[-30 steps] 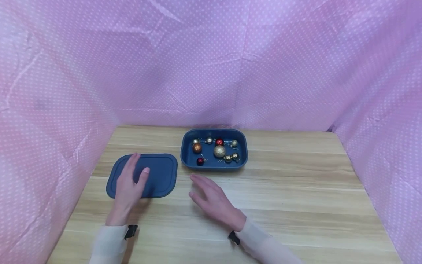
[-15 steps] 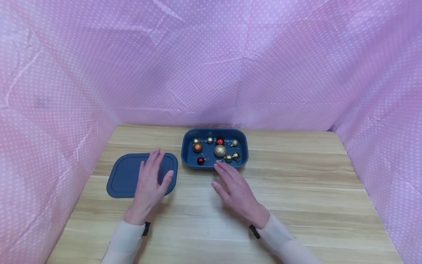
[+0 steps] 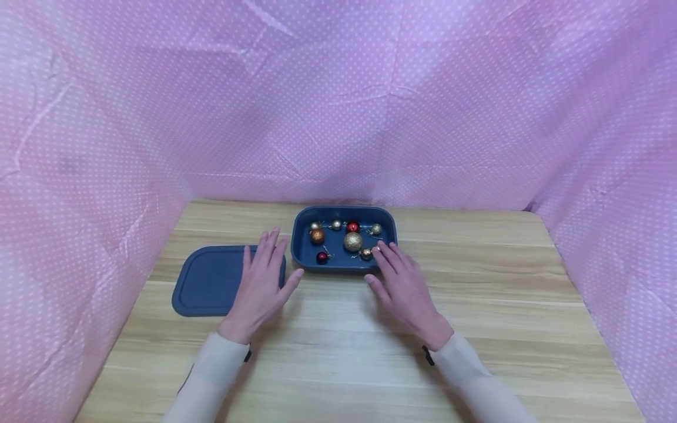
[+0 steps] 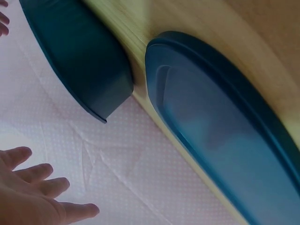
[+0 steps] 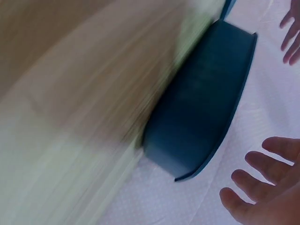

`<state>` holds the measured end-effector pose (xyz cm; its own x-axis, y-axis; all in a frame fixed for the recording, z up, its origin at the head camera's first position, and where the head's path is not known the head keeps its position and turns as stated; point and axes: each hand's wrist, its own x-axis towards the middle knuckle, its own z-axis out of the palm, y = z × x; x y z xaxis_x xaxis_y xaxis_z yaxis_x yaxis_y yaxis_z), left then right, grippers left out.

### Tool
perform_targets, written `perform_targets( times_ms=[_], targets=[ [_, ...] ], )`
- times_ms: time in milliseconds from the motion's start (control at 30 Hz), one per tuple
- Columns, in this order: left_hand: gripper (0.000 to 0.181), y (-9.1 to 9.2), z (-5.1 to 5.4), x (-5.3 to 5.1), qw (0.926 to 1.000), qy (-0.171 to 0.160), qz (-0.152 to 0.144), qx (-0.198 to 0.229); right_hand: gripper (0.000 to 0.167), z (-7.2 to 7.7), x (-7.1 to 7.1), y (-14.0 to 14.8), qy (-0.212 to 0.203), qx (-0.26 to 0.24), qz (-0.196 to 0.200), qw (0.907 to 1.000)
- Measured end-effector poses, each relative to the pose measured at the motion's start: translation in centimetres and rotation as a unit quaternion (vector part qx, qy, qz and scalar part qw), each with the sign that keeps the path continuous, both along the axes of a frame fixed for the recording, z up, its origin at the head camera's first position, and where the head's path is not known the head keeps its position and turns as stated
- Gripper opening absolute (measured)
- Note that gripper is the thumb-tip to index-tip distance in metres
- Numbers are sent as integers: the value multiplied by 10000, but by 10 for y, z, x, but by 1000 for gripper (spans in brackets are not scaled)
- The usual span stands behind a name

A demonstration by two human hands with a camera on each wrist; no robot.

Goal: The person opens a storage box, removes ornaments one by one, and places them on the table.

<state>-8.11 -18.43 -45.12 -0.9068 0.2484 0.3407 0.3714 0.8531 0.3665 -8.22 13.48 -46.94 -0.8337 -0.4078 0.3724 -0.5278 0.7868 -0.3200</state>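
A dark blue box stands near the table's back edge, with several small Christmas baubles in it: a large gold glitter bauble, a red bauble, an orange bauble and smaller ones. To its left lies a flat blue lid. My left hand hovers over the lid's right part, fingers spread and holding nothing. My right hand is at the box's front right corner, its straight fingertips covering part of the rim and a small gold bauble. In the wrist views both hands appear apart from the box.
The wooden table carries the box and lid. Pink dotted cloth hangs behind it and along both sides, close to the table's edges.
Both hands have moved to the right. The left has passed across the lid towards the box; the right has gone from the box's front left to its front right corner. Box and lid stay put.
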Motion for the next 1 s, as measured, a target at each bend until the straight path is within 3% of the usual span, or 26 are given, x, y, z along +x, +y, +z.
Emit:
perform_targets(
  times_ms=[367,700,833,1000],
  targets=[
    [88,10,-4,-27,9965,-750,92,-361,73,-6,-30,19,-461,681,-486,9954],
    [95,16,-12,-55,9882,-1370,377,-568,81,-10,-54,27,-954,688,-776,9900],
    [99,17,-17,-61,9853,-1534,460,-588,81,-11,-58,29,-1203,636,-820,9873],
    [101,21,-22,-61,9817,-1801,475,-394,81,-12,-58,31,-1605,504,-688,9833]
  ],
)
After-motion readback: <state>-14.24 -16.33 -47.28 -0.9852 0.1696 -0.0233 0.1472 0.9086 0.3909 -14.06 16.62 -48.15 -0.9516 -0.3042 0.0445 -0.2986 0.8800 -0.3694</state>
